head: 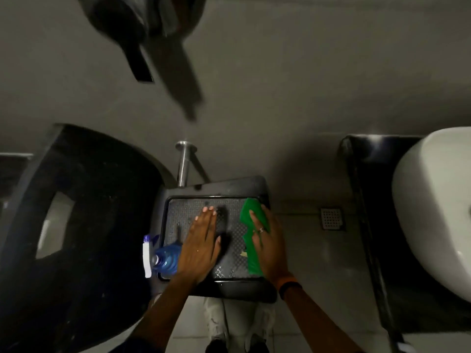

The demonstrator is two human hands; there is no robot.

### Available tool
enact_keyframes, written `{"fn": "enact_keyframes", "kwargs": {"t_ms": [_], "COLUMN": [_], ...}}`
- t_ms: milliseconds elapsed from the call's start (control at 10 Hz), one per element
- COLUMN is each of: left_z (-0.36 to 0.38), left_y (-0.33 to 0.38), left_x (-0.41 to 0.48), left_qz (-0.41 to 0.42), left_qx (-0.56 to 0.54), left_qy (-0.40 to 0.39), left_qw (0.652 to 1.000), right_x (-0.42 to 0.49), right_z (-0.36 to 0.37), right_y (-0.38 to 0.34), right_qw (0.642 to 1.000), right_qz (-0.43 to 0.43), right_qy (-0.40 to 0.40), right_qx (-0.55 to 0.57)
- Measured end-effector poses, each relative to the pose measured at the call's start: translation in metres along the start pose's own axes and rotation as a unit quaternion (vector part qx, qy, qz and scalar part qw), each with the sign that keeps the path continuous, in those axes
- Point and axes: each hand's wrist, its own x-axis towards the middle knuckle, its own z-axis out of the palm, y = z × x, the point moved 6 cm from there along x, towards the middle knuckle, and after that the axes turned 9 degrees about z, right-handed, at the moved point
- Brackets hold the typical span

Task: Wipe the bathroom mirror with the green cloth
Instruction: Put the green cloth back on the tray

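Not started, I'd say: your right hand (267,240) lies flat on the green cloth (251,240), grip not closed; left hand (201,245) flat, holding nothing; no mirror visible.

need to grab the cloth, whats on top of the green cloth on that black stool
The right hand lies flat on the green cloth, covering most of its right side. The cloth's left edge shows on the stool. Whatever lies beneath the palm is hidden.

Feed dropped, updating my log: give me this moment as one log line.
left hand: flat on black stool | right hand: on green cloth | spray bottle: stool's left edge | mirror: not visible
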Motion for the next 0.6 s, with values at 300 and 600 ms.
{"fn": "enact_keyframes", "kwargs": {"t_ms": [300,600], "left_z": [0.140,0.134], "left_y": [-0.054,-0.051], "left_x": [-0.016,-0.015], "left_qz": [-0.035,-0.050], "left_qx": [0.025,0.001], "left_qy": [-0.048,-0.006], "left_qw": [0.998,0.999], "right_x": [0.004,0.007], "right_z": [0.137,0.123], "right_y": [0.094,0.082], "right_qw": [0.960,0.967], "right_qz": [-0.022,-0.032], "right_qy": [-0.054,-0.036], "right_qx": [-0.273,-0.252]}}
